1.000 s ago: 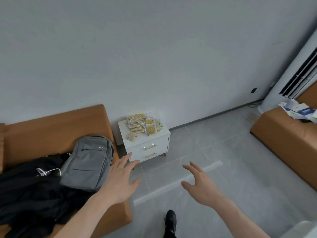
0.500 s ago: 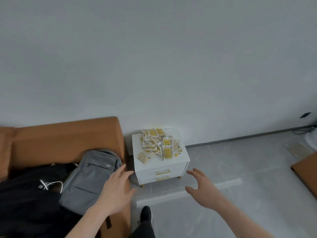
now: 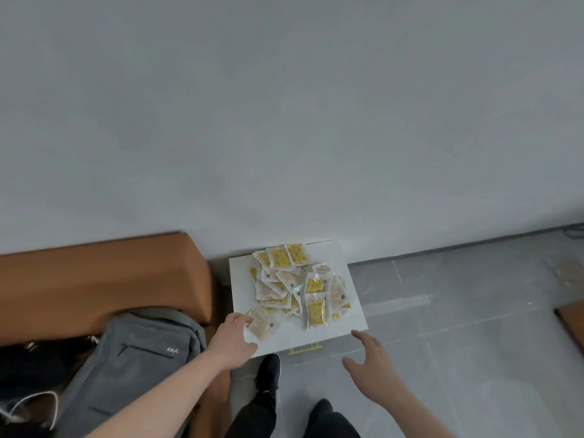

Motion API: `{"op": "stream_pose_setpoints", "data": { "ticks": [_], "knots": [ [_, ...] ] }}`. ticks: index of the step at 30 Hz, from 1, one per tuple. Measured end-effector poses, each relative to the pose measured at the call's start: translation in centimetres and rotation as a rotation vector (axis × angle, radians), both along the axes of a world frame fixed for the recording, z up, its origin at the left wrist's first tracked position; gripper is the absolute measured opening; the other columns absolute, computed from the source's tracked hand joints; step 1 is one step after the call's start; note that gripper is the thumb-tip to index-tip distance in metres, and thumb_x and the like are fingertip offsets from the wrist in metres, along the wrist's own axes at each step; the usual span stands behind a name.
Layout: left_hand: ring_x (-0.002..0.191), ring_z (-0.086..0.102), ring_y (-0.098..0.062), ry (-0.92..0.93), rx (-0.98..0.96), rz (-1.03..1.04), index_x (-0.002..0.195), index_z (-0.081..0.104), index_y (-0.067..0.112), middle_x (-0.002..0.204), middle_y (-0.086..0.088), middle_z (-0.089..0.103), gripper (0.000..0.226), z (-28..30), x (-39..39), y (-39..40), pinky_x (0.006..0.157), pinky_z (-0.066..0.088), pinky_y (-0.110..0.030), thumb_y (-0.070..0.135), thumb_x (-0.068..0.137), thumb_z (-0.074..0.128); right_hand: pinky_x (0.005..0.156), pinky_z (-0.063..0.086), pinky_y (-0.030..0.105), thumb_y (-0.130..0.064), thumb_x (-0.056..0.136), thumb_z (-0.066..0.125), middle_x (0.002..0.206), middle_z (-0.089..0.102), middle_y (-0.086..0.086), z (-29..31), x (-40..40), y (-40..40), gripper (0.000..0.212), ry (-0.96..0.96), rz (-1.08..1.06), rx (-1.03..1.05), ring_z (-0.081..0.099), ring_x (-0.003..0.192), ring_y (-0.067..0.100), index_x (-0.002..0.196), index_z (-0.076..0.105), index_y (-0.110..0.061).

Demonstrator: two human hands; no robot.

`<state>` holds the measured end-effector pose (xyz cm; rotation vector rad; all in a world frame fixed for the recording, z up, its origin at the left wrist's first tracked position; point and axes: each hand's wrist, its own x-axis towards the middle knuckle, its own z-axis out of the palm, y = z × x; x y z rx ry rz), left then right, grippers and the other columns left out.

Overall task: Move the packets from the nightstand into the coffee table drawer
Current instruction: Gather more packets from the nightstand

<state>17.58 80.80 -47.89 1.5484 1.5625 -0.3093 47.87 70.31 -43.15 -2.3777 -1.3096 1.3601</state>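
Note:
A pile of several yellow and clear packets lies on the white nightstand, which stands against the wall. One pale packet lies apart at the pile's front left. My left hand reaches over the nightstand's front left corner; its bent fingertips touch that packet's left edge and the thumb is spread below it. My right hand hovers with spread fingers just off the front right corner, holding nothing. The coffee table and its drawer are out of view.
An orange sofa stands left of the nightstand, with a grey backpack and black clothing on it. My black shoes are on the grey tiled floor just before the nightstand. Another orange piece of furniture shows at the right edge.
I have stepped up to the nightstand, which now fills the lower middle of view. My left hand moved forward onto the nearest packet; my right hand came up beside the front right corner.

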Motion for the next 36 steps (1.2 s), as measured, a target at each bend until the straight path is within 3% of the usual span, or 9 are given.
{"op": "stream_pose_setpoints", "data": {
  "ticks": [4, 8, 14, 20, 25, 28, 30, 33, 36],
  "knots": [
    [0.131, 0.051, -0.025, 0.062, -0.087, 0.108, 0.151, 0.038, 0.021, 0.156, 0.000, 0.030, 0.072, -7.3, 1.0, 4.1, 0.105, 0.047, -0.036, 0.036, 0.086, 0.064, 0.112, 0.040, 0.035, -0.030, 0.096, 0.064, 0.157, 0.036, -0.001, -5.7, 0.1, 4.5, 0.067, 0.022, -0.101, -0.055, 0.045, 0.138, 0.019, 0.156, 0.035, -0.027],
    [0.135, 0.042, -0.026, 0.122, -0.074, 0.195, 0.151, 0.036, 0.023, 0.154, 0.000, 0.030, 0.078, -13.6, 2.4, 5.8, 0.103, 0.045, -0.035, 0.052, 0.085, 0.067, 0.111, 0.041, 0.038, -0.026, 0.096, 0.066, 0.157, 0.038, 0.002, -12.3, 0.3, 8.2, 0.068, 0.035, -0.166, -0.086, 0.045, 0.138, 0.023, 0.156, 0.035, -0.024],
    [0.141, 0.030, -0.027, 0.223, -0.030, 0.219, 0.154, 0.023, 0.026, 0.156, 0.000, 0.026, 0.101, -21.7, 3.6, 5.7, 0.102, 0.049, -0.042, 0.055, 0.073, 0.077, 0.091, 0.045, 0.033, -0.034, 0.091, 0.073, 0.150, 0.045, 0.002, -21.3, -0.4, 11.6, 0.075, 0.002, -0.291, -0.074, 0.054, 0.127, 0.022, 0.153, 0.034, -0.021],
    [0.121, 0.045, -0.024, 0.304, 0.136, 0.189, 0.138, 0.039, 0.027, 0.132, 0.000, 0.046, 0.100, -25.4, 3.2, 4.5, 0.097, 0.049, -0.040, 0.075, 0.059, 0.078, 0.084, 0.044, 0.037, -0.041, 0.084, 0.079, 0.130, 0.053, 0.000, -27.0, -1.9, 12.9, 0.072, -0.090, -0.435, -0.045, 0.054, 0.117, 0.026, 0.139, 0.040, -0.017],
    [0.114, 0.056, -0.019, 0.333, 0.121, 0.124, 0.126, 0.057, 0.027, 0.121, 0.007, 0.059, 0.065, -25.1, 2.4, 4.4, 0.095, 0.045, -0.037, 0.061, 0.074, 0.078, 0.080, 0.053, 0.041, -0.046, 0.084, 0.078, 0.108, 0.057, -0.003, -28.6, -2.6, 13.4, 0.053, -0.131, -0.517, -0.042, 0.058, 0.104, 0.026, 0.121, 0.049, -0.023],
    [0.095, 0.064, -0.014, 0.099, 0.070, 0.314, 0.098, 0.063, 0.030, 0.098, 0.015, 0.064, 0.024, -22.5, 1.7, 4.4, 0.082, 0.054, -0.039, 0.035, 0.080, 0.079, 0.078, 0.054, 0.038, -0.040, 0.088, 0.076, 0.107, 0.056, -0.004, -28.5, -2.5, 12.9, 0.021, -0.128, -0.498, -0.057, 0.060, 0.103, 0.024, 0.094, 0.062, -0.025],
    [0.078, 0.066, -0.009, -0.015, 0.047, 0.401, 0.084, 0.062, 0.030, 0.080, 0.015, 0.069, 0.016, -20.2, 1.1, 4.6, 0.072, 0.057, -0.043, 0.028, 0.080, 0.077, 0.069, 0.050, 0.032, -0.034, 0.091, 0.075, 0.109, 0.058, -0.003, -27.7, -2.2, 12.4, 0.015, -0.092, -0.525, -0.030, 0.062, 0.099, 0.022, 0.085, 0.063, -0.027],
    [0.078, 0.068, -0.006, -0.138, 0.060, 0.464, 0.091, 0.067, 0.031, 0.085, 0.015, 0.073, 0.014, -15.8, 0.7, 5.8, 0.074, 0.059, -0.040, 0.020, 0.085, 0.074, 0.068, 0.045, 0.030, -0.033, 0.092, 0.074, 0.113, 0.058, -0.006, -26.4, -1.5, 12.0, 0.014, -0.049, -0.563, 0.039, 0.061, 0.099, 0.017, 0.094, 0.063, -0.026],
    [0.082, 0.067, -0.010, -0.241, 0.138, 0.409, 0.094, 0.069, 0.030, 0.088, 0.010, 0.073, 0.018, -11.9, 2.1, 8.6, 0.072, 0.056, -0.037, 0.013, 0.091, 0.070, 0.077, 0.048, 0.034, -0.036, 0.086, 0.081, 0.119, 0.055, -0.008, -26.0, -0.8, 12.2, 0.045, -0.028, -0.538, 0.032, 0.059, 0.104, 0.017, 0.121, 0.054, -0.026]
  ]
}}
